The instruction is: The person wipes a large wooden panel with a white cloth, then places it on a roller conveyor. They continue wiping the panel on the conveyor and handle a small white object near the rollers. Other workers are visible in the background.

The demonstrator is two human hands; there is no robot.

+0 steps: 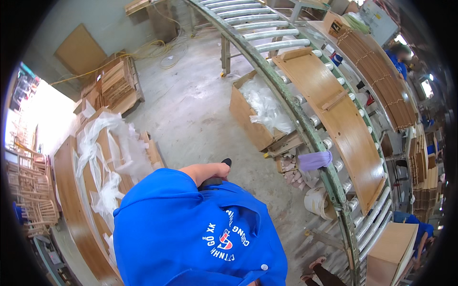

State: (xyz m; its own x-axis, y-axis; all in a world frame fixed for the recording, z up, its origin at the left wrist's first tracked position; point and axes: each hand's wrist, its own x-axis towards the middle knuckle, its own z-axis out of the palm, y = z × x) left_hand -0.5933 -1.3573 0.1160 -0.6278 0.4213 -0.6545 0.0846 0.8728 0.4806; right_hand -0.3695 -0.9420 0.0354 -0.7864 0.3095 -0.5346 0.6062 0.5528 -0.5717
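Note:
My left forearm comes out of a blue sleeve, and my left hand [220, 170] hangs low in front of my waist. Its fingers are small and mostly turned from view, so whether they grip anything does not show. A small black shape [227, 162], possibly a shoe tip, appears right beside it. My right hand is out of sight. To my right, a long brown wooden panel [341, 128] with raised end strips and a small cross block rests on the roller conveyor [274, 90]. Neither hand touches it.
Left of me lie wooden panels [71, 190] with crumpled clear wrap [107, 157]. A cardboard box [250, 119] of plastic film, a white bucket [317, 202] and a purple cloth [315, 160] are by the conveyor. Beyond stand stacked cardboard [377, 71] and several people; a carton [389, 248] sits lower right.

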